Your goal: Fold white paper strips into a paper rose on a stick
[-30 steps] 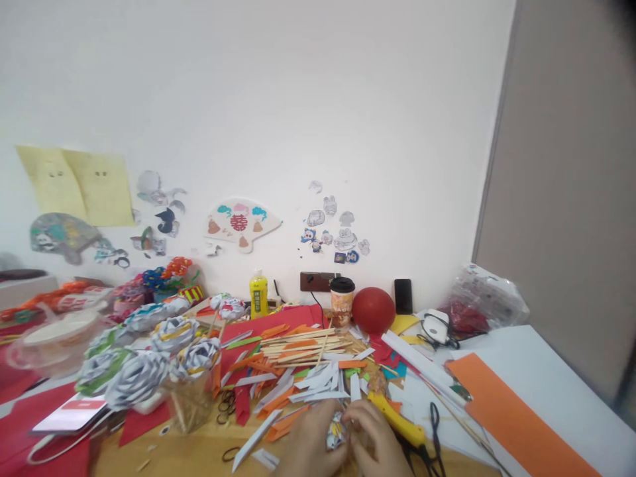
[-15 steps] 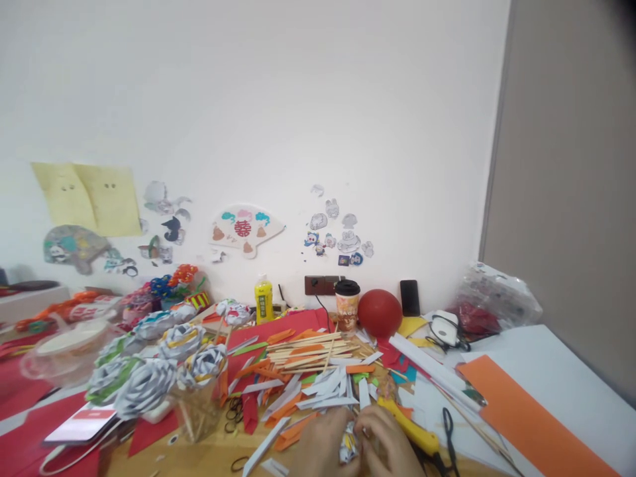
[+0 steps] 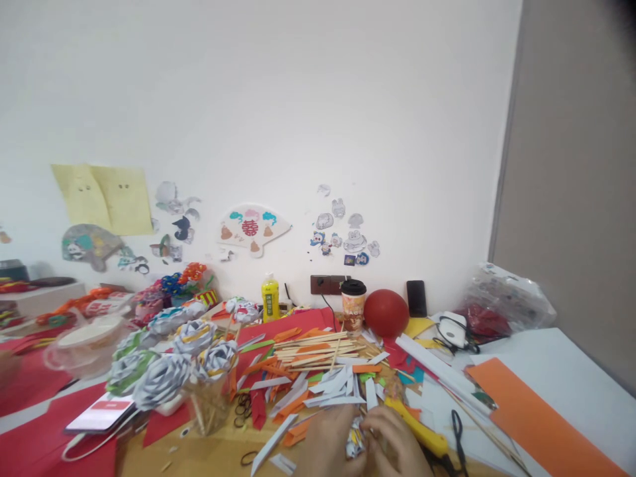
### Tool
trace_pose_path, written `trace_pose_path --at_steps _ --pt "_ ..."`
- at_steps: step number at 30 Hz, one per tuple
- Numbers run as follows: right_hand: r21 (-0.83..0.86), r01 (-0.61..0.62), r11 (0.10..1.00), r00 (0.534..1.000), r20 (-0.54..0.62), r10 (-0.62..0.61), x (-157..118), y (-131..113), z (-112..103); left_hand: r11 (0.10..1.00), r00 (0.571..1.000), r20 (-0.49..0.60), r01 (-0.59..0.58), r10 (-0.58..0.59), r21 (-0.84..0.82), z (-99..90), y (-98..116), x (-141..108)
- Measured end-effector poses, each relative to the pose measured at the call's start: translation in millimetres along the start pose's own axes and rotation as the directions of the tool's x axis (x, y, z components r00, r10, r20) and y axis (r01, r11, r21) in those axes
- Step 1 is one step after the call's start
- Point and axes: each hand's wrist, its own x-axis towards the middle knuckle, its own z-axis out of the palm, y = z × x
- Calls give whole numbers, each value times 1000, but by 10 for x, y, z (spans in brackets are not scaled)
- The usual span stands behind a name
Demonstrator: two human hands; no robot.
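Low in the view, my left hand (image 3: 326, 442) and my right hand (image 3: 390, 442) meet around a small white-and-yellow folded paper piece (image 3: 354, 440). The fingers of my left hand are closed on its left side. My right fingers pinch at its right edge; what exactly they grip is too small to make out. Just beyond my hands lies a pile of folded paper strips (image 3: 334, 389), white, orange and green. A yellow-handled tool (image 3: 422, 430), probably a glue gun, rests close to my right hand.
Thin wooden sticks (image 3: 313, 351) lie behind the strips. Finished paper flowers (image 3: 163, 381) stand in a clear holder at left, by a lit phone (image 3: 99, 414). Along the wall are a yellow bottle (image 3: 270, 299), a lidded cup (image 3: 353, 308) and a red balloon (image 3: 386, 313). Orange paper (image 3: 541, 417) lies at right.
The view has turned slightly left, so everything sits a little further right. My hands remain together around the paper piece, with only small finger movement.
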Motion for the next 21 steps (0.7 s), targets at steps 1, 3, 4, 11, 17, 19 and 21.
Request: trace_pose_path --at_steps 1,3,4,11,17,19,21 --pt "8 -9 1000 1000 -2 9 5 -13 -3 1000 1000 0 -2 2 -4 -3 4 1" --pt "31 -15 999 1000 -4 15 23 -44 -12 1000 1000 -5 0 0 -8 -7 7 1" --pt "41 -12 999 1000 -7 12 32 -56 -16 1000 1000 -9 5 -5 -7 -8 6 0" --pt "87 -11 996 1000 3 11 44 -52 -14 1000 1000 -5 18 -18 6 7 -15 -11" --pt "100 -29 995 999 17 27 50 -62 -10 999 999 22 24 -25 35 2 -12 -1" --pt "107 -46 993 999 30 43 46 -69 -16 998 998 40 44 -46 40 -18 4 5" --pt "111 -69 991 997 46 65 40 -68 -21 997 995 63 69 -71 33 -40 18 8"
